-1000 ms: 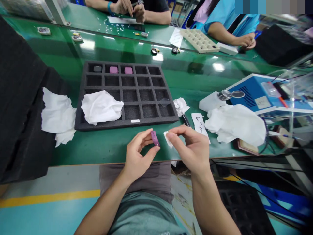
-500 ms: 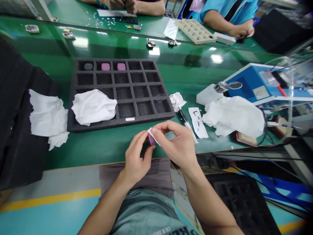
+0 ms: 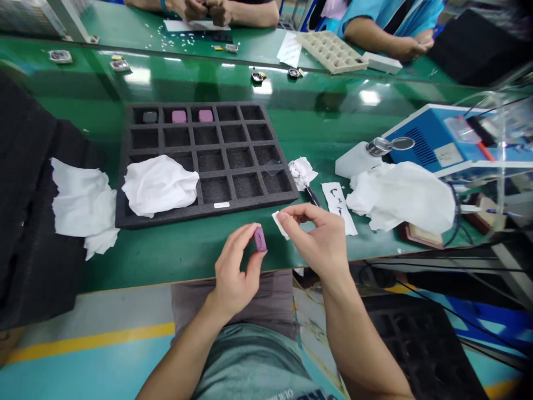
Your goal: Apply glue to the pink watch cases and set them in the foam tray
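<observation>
Green worktop (image 3: pixel 175 253) bears a black foam tray (image 3: pixel 250 204). Before it, the half-curled left hand (image 3: pixel 236 272) and tightly pinched right hand (image 3: pixel 323 240) hold, respectively, a purple case (image 3: pixel 260 239) above the worktop and, just beside, a smaller white piece (image 3: pixel 280 225).

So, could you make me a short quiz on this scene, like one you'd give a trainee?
1. How many pink pieces are visible in the black foam tray? A) one B) two C) four

2. True or false: a gap shows between the white scrap in the right hand and the small purple piece.

3. Fill in: the small purple piece is pinched by the ____ hand.

Key: 1. B; 2. True; 3. left.
</observation>
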Demonstrator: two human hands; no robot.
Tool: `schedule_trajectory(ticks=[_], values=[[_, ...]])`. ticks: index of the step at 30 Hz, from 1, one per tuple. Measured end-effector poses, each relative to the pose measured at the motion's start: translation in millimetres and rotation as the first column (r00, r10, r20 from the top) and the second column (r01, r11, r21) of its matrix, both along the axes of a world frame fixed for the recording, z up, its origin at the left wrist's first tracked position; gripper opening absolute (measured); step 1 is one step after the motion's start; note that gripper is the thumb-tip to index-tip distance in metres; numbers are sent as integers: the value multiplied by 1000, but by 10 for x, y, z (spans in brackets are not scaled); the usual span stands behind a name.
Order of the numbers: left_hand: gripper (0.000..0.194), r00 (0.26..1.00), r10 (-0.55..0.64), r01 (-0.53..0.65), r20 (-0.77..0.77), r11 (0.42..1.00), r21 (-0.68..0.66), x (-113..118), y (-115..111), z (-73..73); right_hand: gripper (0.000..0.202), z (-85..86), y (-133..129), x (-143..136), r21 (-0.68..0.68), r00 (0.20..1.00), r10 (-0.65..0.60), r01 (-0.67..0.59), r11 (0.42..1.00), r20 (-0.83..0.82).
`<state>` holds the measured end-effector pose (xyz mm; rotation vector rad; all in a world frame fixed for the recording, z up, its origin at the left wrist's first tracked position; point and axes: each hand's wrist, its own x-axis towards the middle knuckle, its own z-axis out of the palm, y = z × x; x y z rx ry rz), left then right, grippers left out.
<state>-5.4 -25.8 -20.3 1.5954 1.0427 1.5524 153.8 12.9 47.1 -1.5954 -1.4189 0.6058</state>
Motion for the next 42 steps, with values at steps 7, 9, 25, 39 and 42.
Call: schedule_trajectory(ticks=[7,9,25,39,42], values=[[44,752,-152,451,642,828,-332,-130,136,227,12,-32,-43,52,-12,998,8,-9,1000,-65],[41,708,-123,496,695,788,-365,-172,156,269,12,-40,-62,59,-4,997,22,-22,1000,-73],[44,627,-115,591,771,715,-373,-198,158,279,10,84,-136,36,277,897,380,-433,858,227],[40,562,-43,569,826,745,-349,-214,150,282,10,111,380,-358,243,893,255,-358,902,369],[44,534,-35,602,845,718,-350,-235,146,295,10,74,405,-175,216,901,166,-269,939,402]])
